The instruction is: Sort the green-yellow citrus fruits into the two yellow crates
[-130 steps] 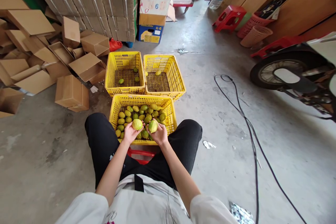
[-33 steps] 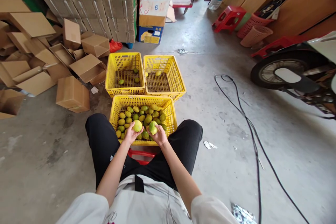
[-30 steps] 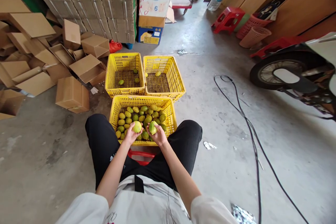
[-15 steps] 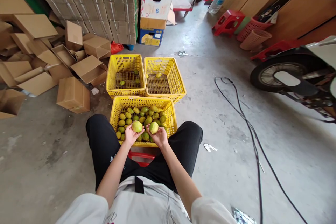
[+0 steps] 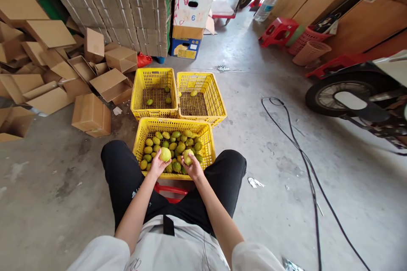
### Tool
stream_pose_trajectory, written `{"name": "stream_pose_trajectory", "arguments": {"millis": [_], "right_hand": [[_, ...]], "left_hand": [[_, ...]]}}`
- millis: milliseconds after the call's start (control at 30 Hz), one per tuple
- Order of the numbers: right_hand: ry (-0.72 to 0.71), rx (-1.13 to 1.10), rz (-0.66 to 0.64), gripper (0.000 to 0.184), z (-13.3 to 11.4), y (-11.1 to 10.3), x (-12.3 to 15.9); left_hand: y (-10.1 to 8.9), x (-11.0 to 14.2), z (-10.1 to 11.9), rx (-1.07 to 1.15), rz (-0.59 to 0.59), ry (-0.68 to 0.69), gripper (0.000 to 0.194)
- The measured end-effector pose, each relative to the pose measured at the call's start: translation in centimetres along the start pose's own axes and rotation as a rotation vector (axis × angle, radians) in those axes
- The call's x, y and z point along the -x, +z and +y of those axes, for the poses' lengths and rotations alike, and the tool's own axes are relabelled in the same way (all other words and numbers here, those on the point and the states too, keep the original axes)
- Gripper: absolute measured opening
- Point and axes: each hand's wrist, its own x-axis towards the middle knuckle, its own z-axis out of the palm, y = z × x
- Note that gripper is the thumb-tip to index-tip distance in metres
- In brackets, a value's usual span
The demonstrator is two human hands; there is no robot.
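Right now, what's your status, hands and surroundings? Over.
Left hand holds a yellow-green fruit; right hand holds a second fruit. Both over the near crate, more fruit inside. Beyond, clear of the hands: rear left crate, rear right crate.

The motorcycle (image 5: 359,93) is cut off by the right edge; the loose fruit (image 5: 173,146) is partly hidden by the hands.

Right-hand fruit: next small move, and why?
I'd probably roll the right fruit a little in the right hand. The fingers cover part of its skin, so one side can't be seen. The hand is above the near yellow crate, so a slip would likely land inside.
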Motion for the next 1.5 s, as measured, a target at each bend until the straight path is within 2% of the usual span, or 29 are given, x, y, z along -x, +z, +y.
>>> {"name": "stream_pose_trajectory", "arguments": {"millis": [100, 233, 400, 533, 667, 800, 1000, 1267, 1400, 1500], "right_hand": [[-0.014, 0.01, -0.008, 0.018, -0.1, 0.5, 0.4], [-0.012, -0.03, -0.066, 0.021, -0.6, 0.9, 1.2], [0.002, -0.084, -0.115, 0.03, -0.9, 1.4, 1.6], [-0.008, -0.06, -0.093, 0.023, -0.9, 1.6, 1.6], [-0.01, -0.071, -0.02, 0.019, -1.0, 1.5, 1.8], [0.02, -0.046, -0.029, 0.017, -0.9, 1.6, 1.9], [0.0, -0.05, -0.002, 0.016, -0.8, 2.0, 2.0], [0.006, -0.109, -0.086, 0.039, -1.1, 2.4, 2.5], [0.013, -0.064, -0.079, 0.029, -1.0, 2.2, 2.3], [0.026, -0.037, -0.072, 0.019, -0.9, 2.1, 2.1]], "left_hand": [[0.0, 0.0, -0.2, 0.019, 0.022, 0.031, 0.01], [0.3, 0.3, -0.3, -0.001, -0.018, 0.023, 0.015], [0.8, 0.9, -0.2, 0.006, -0.146, -0.02, 0.037], [0.8, 0.9, -0.2, 0.017, -0.144, -0.028, 0.046], [0.6, 0.5, -0.4, 0.022, -0.128, -0.014, 0.041], [-0.1, -0.3, -0.6, -0.016, -0.079, 0.01, 0.033], [-0.8, -0.8, -0.4, -0.036, -0.038, 0.031, 0.033], [-0.1, 0.2, -0.1, 0.024, -0.096, 0.001, 0.033], [0.4, 0.1, -0.5, 0.034, -0.105, -0.022, 0.037], [0.5, -0.2, -0.7, -0.013, -0.097, -0.04, 0.031]]}}
